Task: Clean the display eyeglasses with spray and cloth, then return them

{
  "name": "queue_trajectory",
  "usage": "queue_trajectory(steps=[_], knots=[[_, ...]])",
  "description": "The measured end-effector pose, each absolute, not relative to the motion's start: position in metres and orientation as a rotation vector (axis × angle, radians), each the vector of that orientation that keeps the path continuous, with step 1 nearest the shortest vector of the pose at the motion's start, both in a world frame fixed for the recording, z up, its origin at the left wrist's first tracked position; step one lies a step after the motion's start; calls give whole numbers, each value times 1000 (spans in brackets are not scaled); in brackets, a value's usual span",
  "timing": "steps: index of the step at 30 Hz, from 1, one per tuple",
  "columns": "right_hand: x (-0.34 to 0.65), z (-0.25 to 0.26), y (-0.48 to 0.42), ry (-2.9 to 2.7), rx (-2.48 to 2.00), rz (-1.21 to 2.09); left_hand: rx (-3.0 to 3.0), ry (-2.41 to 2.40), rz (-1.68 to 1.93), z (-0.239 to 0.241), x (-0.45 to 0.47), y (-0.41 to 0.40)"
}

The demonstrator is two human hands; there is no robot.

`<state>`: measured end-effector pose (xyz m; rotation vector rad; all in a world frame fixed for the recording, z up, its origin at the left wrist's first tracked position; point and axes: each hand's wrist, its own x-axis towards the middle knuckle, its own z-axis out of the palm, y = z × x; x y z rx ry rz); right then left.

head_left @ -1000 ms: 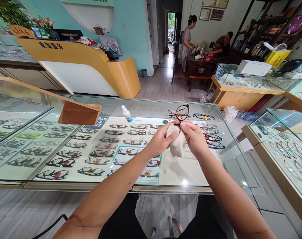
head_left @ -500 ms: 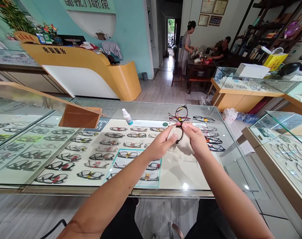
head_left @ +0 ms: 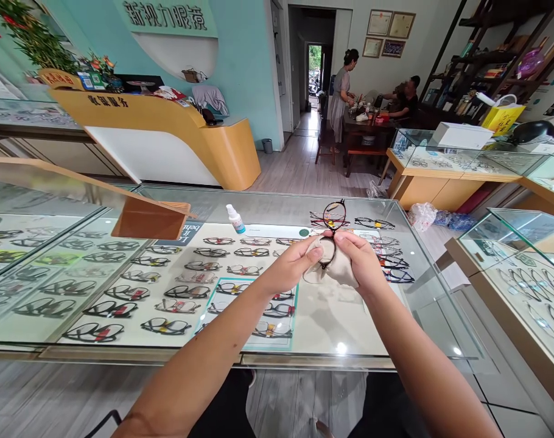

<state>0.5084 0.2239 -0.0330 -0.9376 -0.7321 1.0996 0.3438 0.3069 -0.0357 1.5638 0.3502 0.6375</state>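
Dark-rimmed eyeglasses (head_left: 334, 230), one pair, are held in both hands above the right part of a glass display counter (head_left: 336, 325). Their long axis runs nearly upright in view, one lens above the other; the upper lens points away from the person and leans slightly right, while the lower lens points back toward the body. One pale cloth (head_left: 343, 269) is bunched around the lower lens, and the upper lens stands clear of it.

The left hand (head_left: 291, 263) has its thumb and fingers drawn narrow on the cloth beside the lower lens. The right hand (head_left: 358, 260) pinches near the bridge with thumb and forefinger, the cloth against its palm; its other fingers are partly hidden, so their exact grip cannot be told.

One white spray bottle (head_left: 235, 219) stands on the counter, to the left of the hands and well apart from them. Inside the case, rows of display glasses (head_left: 166, 326) lie on a pale base, too many and too covered by the arms to count.

Farther back are one standing person (head_left: 343, 91), at least one seated person (head_left: 411, 100), four wall frames (head_left: 391, 23), one white box (head_left: 464, 135) and one yellow bag (head_left: 503, 120).
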Motion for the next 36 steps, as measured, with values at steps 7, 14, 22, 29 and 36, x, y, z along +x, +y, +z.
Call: queue_trajectory(steps=[7,14,22,29,36], knots=[[504,-37,223,-839,-908,1094,1418,423,749,-45,352,300],[505,-37,224,-815,-935,1083,1505,478,822,-41,351,301],[505,-35,223,-782,-935,1097,1500,436,727,-42,349,297],[498,-37,224,-769,-931,1082,1535,533,853,-42,354,297],[513,-34,224,-628,-951,993,1367,556,868,-48,353,306]])
